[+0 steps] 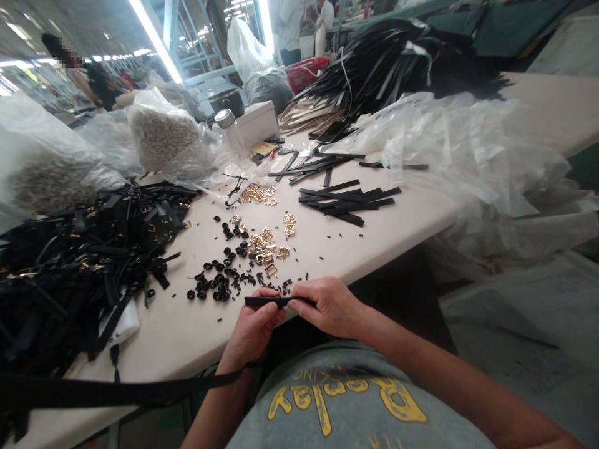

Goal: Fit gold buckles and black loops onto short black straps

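At the table's front edge, a short black strap [259,302] is pinched between both hands. My left hand [255,321] grips it near its left part, thumb on top. My right hand [322,302] closes on its right part, fingers curled over it. Whether a buckle sits under the fingers is hidden. Just beyond the hands lie gold buckles [262,246], small black rings [219,285] and tiny dark pieces [253,277]. Farther back is another group of gold buckles [257,194]. Loose black strips [349,199] are spread to the right of them.
A large heap of black straps with gold buckles [88,249] covers the table's left side. Behind stand plastic bags of small parts [163,134] and a clear bottle [229,128]. Clear plastic sheeting [449,149] and a black strip bundle [397,62] lie right. Other people are in the background.
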Demonstrator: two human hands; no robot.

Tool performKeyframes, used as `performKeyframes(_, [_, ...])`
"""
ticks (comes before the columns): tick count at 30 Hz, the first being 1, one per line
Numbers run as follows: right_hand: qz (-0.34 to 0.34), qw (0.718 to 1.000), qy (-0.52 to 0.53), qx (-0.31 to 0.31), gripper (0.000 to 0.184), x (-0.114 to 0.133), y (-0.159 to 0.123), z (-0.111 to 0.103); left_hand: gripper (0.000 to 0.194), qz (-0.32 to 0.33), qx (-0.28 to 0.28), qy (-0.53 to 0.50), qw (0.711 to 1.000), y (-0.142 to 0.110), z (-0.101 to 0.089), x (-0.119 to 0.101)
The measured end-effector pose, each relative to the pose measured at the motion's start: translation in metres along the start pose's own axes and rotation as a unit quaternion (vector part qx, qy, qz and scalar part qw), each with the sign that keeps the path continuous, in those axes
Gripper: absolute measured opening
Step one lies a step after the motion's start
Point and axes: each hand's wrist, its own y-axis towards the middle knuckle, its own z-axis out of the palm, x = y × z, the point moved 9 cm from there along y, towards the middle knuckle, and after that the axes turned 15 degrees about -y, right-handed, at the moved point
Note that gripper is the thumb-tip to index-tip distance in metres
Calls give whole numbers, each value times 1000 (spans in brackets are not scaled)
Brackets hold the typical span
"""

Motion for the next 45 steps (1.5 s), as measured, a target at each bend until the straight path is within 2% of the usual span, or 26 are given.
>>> performKeyframes(7, [6,1000,14,2,18,1,1,4,35,26,-10,44,999,0,12,-3])
performKeyframes(12, [49,997,65,-9,15,-12,-2,-1,35,25,-39,12,999,3,0,-8])
performKeyframes(18, [90,994,55,32,18,-28,-6,0,38,79,-72,26,994,6,-16,-28])
performKeyframes(23, [81,990,109,35,20,-27,-6,0,38,106,-85,34,990,6,-18,-35])
performKeyframes(30, [87,981,169,26,18,-28,-7,2,37,99,-87,18,991,6,-18,-33])
performKeyframes(34, [113,963,245,30,26,-32,-9,9,38,98,-85,1,992,6,-16,-33])
performKeyframes(37, [131,936,326,29,35,-37,-10,14,39,98,-88,-8,991,6,-18,-34])
performKeyframes(45, [157,876,456,28,37,-42,-8,21,42,97,-102,-23,990,6,-20,-34])
